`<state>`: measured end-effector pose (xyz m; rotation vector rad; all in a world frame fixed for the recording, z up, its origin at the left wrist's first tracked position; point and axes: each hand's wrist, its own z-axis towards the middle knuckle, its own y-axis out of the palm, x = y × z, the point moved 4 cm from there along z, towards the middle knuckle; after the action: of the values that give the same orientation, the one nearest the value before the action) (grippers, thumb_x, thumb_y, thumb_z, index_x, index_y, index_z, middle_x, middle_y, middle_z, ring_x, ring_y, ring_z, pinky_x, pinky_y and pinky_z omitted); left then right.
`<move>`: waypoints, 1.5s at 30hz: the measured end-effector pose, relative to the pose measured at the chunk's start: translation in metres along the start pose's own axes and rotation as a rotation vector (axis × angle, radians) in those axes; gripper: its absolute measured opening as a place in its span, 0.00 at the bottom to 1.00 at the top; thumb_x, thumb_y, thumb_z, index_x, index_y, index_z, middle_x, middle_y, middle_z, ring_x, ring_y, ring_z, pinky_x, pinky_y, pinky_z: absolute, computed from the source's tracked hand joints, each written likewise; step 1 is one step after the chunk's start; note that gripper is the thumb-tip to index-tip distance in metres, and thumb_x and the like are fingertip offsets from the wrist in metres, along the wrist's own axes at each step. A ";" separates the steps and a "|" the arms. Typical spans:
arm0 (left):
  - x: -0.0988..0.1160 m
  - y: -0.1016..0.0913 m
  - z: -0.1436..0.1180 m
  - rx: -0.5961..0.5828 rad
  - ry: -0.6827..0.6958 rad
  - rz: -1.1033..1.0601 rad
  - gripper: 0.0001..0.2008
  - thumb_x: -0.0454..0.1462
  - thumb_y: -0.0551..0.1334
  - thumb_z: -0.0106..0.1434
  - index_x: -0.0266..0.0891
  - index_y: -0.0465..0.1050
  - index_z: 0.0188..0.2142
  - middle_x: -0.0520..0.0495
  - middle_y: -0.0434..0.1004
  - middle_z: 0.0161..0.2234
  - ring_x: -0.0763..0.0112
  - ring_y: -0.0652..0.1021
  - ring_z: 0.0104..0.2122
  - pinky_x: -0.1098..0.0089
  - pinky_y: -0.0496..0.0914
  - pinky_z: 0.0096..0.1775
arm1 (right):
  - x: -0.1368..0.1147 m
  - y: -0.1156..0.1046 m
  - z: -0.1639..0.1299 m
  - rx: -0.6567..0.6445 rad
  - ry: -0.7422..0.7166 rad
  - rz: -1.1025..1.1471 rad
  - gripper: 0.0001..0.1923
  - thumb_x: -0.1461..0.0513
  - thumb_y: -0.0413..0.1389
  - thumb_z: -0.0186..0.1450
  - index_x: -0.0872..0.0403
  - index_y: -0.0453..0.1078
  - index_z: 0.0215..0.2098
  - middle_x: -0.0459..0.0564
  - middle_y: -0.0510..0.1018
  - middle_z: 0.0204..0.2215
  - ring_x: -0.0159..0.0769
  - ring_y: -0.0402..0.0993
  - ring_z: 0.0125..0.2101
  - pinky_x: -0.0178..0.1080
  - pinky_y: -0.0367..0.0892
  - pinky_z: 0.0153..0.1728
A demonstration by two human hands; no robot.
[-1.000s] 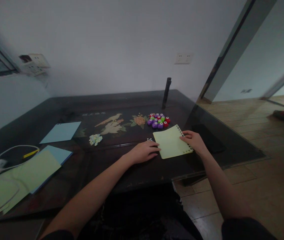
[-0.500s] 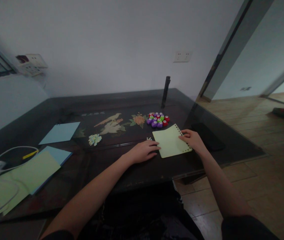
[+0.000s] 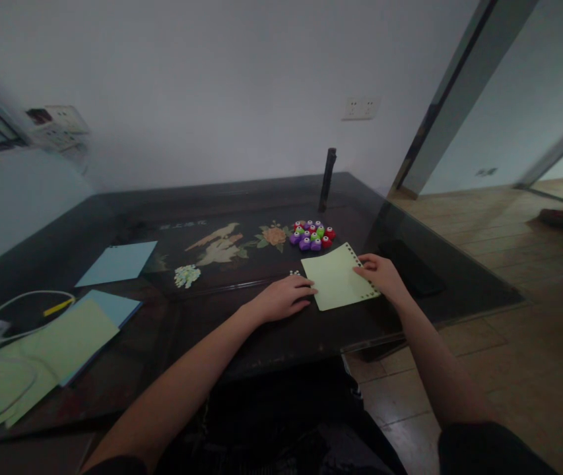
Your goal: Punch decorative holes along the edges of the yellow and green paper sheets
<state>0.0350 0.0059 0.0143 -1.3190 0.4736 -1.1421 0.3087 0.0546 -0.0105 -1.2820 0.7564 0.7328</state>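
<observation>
A pale yellow-green sheet of paper (image 3: 336,277) with punched holes along its right side lies on the dark table, its upper part slightly curved. My left hand (image 3: 288,297) rests flat, fingers stretched out, with the fingertips at the sheet's left edge. At the holed edge, my right hand (image 3: 379,274) has its thumb on the paper and its other fingers curled by the edge, gripping it. Just beyond the sheet sits a cluster of red, purple and green eye-like pieces (image 3: 312,235). A few tiny white bits (image 3: 294,272) lie beyond my left hand.
To the left are a blue sheet (image 3: 117,262), more green sheets (image 3: 73,336), a white cable (image 3: 28,293) and a yellow strip (image 3: 57,308). Small pale pieces (image 3: 187,276) form a pile. A black upright post (image 3: 327,179) and a dark flat object (image 3: 410,267) are on the right.
The whole view has shifted very slightly. Both hands and the sheet keep the same places relative to each other.
</observation>
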 end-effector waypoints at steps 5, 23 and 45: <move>0.000 0.000 0.000 0.004 0.008 0.002 0.16 0.38 0.54 0.66 0.41 0.69 0.53 0.41 0.69 0.54 0.64 0.69 0.54 0.59 0.62 0.57 | 0.000 0.000 -0.001 0.004 0.003 -0.019 0.22 0.53 0.60 0.52 0.58 0.71 0.41 0.47 0.76 0.22 0.32 0.67 0.19 0.34 0.60 0.20; 0.001 -0.001 0.001 -0.006 -0.004 -0.003 0.15 0.37 0.54 0.66 0.41 0.70 0.52 0.42 0.70 0.54 0.64 0.69 0.54 0.59 0.62 0.57 | -0.017 -0.007 -0.006 0.162 -0.213 -0.312 0.23 0.57 0.55 0.57 0.58 0.69 0.50 0.54 0.75 0.36 0.37 0.70 0.28 0.41 0.68 0.33; -0.001 0.001 0.000 -0.021 -0.012 -0.002 0.16 0.38 0.54 0.67 0.42 0.69 0.52 0.43 0.69 0.55 0.65 0.69 0.54 0.61 0.64 0.56 | -0.009 0.030 -0.007 -0.223 -0.257 -0.818 0.30 0.49 0.35 0.70 0.50 0.48 0.66 0.52 0.49 0.66 0.45 0.44 0.65 0.64 0.38 0.60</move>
<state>0.0351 0.0065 0.0127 -1.3443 0.4761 -1.1331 0.2782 0.0518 -0.0206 -1.5039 -0.0905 0.2967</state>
